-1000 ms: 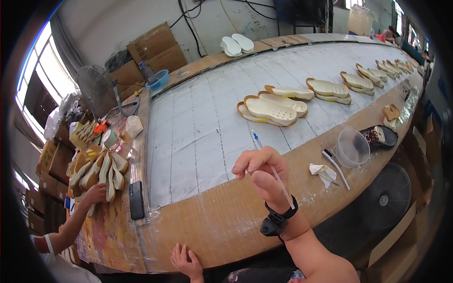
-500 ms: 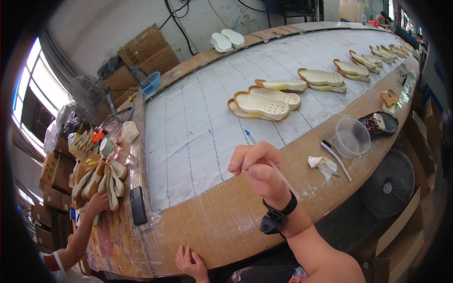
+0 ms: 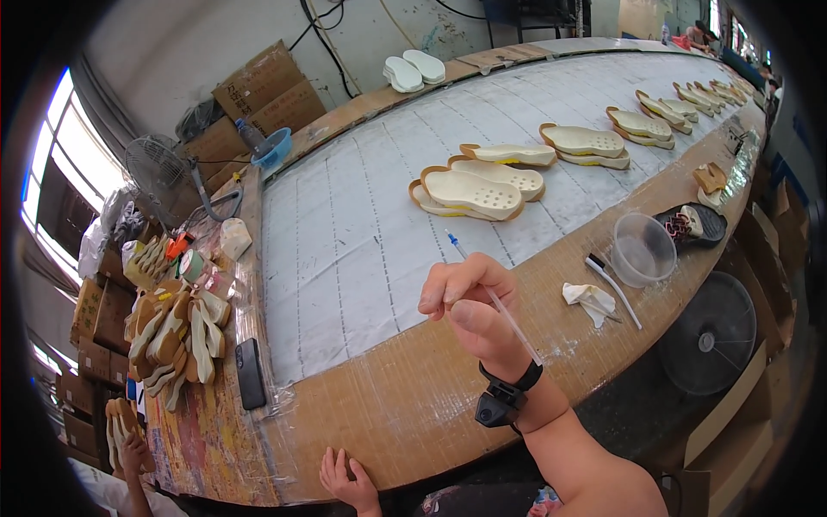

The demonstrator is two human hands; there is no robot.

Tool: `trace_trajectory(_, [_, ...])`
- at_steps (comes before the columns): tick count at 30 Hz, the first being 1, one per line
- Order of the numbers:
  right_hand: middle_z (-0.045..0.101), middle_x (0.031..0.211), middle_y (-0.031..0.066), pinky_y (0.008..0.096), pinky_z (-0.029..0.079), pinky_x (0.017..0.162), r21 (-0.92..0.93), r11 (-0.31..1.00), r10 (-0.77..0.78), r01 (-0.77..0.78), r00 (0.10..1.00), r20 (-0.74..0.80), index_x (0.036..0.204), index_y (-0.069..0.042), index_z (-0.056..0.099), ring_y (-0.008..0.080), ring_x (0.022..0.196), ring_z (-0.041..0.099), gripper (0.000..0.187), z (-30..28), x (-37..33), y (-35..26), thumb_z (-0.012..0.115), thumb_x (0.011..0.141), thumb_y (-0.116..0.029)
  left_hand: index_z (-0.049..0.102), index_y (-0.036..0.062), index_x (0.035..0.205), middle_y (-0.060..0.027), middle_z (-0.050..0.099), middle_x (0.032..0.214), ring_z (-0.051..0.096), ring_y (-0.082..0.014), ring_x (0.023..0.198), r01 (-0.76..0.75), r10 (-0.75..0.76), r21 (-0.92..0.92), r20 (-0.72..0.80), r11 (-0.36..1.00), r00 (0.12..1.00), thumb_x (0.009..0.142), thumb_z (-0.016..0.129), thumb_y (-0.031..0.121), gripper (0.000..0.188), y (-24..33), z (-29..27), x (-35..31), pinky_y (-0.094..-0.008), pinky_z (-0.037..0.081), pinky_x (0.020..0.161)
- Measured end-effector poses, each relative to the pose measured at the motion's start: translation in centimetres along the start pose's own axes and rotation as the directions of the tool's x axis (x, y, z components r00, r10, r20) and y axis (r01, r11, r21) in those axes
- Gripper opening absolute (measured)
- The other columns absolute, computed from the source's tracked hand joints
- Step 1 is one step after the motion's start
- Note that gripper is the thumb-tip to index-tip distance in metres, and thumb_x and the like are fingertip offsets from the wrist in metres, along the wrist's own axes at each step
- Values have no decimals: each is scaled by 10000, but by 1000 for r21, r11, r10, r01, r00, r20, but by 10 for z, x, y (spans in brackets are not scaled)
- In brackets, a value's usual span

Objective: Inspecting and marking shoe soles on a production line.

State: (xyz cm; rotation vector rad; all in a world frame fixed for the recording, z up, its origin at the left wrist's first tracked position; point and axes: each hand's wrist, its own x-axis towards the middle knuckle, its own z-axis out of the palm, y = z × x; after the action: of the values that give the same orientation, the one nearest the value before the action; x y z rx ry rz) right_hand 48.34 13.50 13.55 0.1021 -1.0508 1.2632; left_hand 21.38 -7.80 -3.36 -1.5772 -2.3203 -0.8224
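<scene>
My right hand (image 3: 474,302), with a black strap and small device on its wrist, is raised over the near border of the table. Its fingers are closed around a thin, clear-barrelled pen (image 3: 508,316), whose blue tip points up and away from me. My left hand (image 3: 349,482) lies on the brown near edge of the table with its fingers spread, holding nothing. Beyond the pen, a cluster of cream shoe soles (image 3: 474,191) with tan rims and yellow marks lies on the white sheet (image 3: 345,293). More cream soles (image 3: 586,142) continue in a row toward the far right.
Along the right border are a clear plastic tub (image 3: 643,250), a white-handled brush (image 3: 616,291), a crumpled tissue (image 3: 591,303) and a dark shoe (image 3: 696,226). A phone (image 3: 251,374) and piled soles (image 3: 172,336) sit left. A co-worker's hand (image 3: 133,452) holds soles at lower left.
The co-worker's hand has left the sole pile and is now lower left, holding soles. My right hand with the pen and my left hand have barely moved.
</scene>
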Motion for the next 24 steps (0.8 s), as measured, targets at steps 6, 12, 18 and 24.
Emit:
trace_trajectory(6, [577, 810, 73, 258, 395, 654, 337, 941, 18, -16, 1000, -3, 867, -62, 510, 108, 710, 467, 70, -4, 2, 4, 493, 833, -121, 608, 13, 991, -145, 543, 1153, 466, -317, 1087, 1, -1, -13, -6, 1000, 1000, 767, 548, 146, 267, 6, 0, 0, -414, 308, 951])
trace_trajectory(12, [507, 715, -52, 218, 349, 617, 819, 554, 65, -150, 988, 137, 832, -135, 498, 71, 667, 407, 45, -8, 5, -2, 507, 840, -178, 623, 28, 967, -161, 562, 1109, 497, -326, 1038, -46, 46, -23, -25, 999, 999, 769, 568, 159, 244, 17, -11, 9, -420, 345, 915])
trace_trajectory(18, [467, 683, -43, 219, 310, 604, 885, 419, 20, -202, 977, 213, 864, -135, 508, 86, 653, 360, 54, -7, 5, -6, 479, 850, -178, 621, 16, 968, -174, 562, 1100, 501, -337, 1026, -72, 72, -2, -30, 997, 997, 770, 570, 149, 244, 15, -9, 7, -417, 356, 904])
trace_trajectory(24, [450, 709, -51, 217, 310, 605, 893, 409, 14, -187, 980, 198, 801, -147, 475, 84, 675, 361, 33, -9, 5, -9, 501, 823, -148, 638, 32, 954, -191, 582, 1049, 531, -349, 974, -118, 117, 0, -61, 993, 991, 777, 594, 155, 221, 25, -13, 11, -423, 397, 863])
